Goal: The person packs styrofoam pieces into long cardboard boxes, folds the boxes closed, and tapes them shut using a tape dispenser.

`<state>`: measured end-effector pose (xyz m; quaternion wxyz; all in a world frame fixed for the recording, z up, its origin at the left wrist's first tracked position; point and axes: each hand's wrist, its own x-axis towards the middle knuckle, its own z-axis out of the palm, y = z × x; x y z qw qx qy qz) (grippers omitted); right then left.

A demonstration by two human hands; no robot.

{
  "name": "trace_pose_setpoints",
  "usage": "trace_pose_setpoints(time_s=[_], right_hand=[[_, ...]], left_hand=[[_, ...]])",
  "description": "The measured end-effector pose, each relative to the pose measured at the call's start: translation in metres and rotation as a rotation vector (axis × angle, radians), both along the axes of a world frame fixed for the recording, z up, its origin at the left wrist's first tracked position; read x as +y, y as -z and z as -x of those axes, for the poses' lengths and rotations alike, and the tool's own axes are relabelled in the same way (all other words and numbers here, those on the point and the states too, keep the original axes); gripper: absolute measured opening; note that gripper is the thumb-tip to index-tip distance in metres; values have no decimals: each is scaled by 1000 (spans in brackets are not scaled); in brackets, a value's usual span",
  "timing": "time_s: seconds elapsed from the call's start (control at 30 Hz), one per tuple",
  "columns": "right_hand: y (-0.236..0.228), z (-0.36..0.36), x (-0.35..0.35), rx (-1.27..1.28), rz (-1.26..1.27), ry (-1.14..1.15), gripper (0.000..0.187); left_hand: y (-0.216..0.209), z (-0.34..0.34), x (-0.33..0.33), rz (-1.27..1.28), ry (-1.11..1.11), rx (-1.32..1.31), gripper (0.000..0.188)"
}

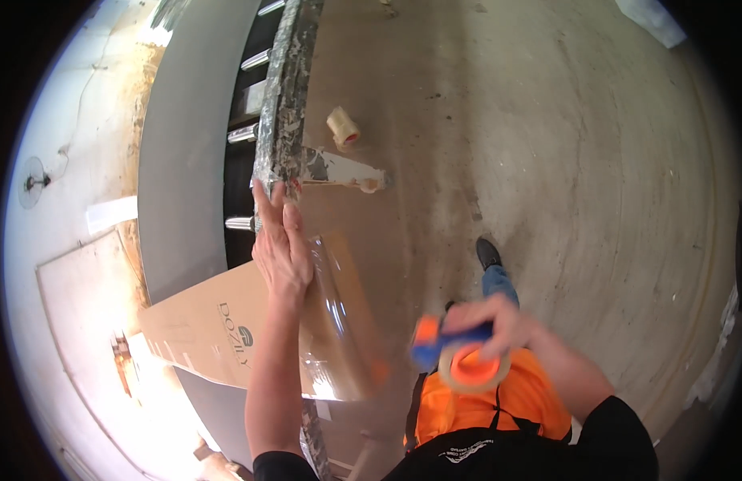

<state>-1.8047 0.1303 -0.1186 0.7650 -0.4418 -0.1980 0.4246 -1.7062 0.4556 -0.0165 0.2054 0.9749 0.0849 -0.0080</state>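
Note:
A brown cardboard box [198, 321] rests on the roller conveyor, with shiny clear tape [336, 309] along the side toward me. My left hand [284, 252] lies over the box's far end with its fingers stretched out toward the conveyor's worn side rail [283, 120]. It grips nothing. My right hand [503, 325] is closed around a blue and orange tape dispenser [451, 345] that carries a roll of tape with an orange core. The dispenser is blurred by motion. It hangs in front of my body, to the right of the box and apart from it.
Metal rollers [256, 60] line the conveyor beside a long grey panel [194, 136]. A bracket leg [343, 170] sticks out over the concrete floor [563, 160]. Tape rolls [342, 128] lie beyond it. My shoe [488, 252] shows below; a wall fan [34, 181] is at left.

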Motion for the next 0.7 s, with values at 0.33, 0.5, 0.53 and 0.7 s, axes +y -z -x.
trace_pose_setpoints(time_s=[0.33,0.5,0.53,0.7], right_hand=[[-9,-299,223,-24,105,-877,75],[-22,-292,197,-483,-80,-1106,66],[-17,-287,165,-458,-128,-1070,66],[-88,-159,126,-976,339,-756,52]], left_hand=[[6,16,0,-46,56,-476,73],[-2,37,11,-100,73,-304,71],[2,36,8,-77,72,-334,72],[0,32,-4,-65,35,-327,64]])
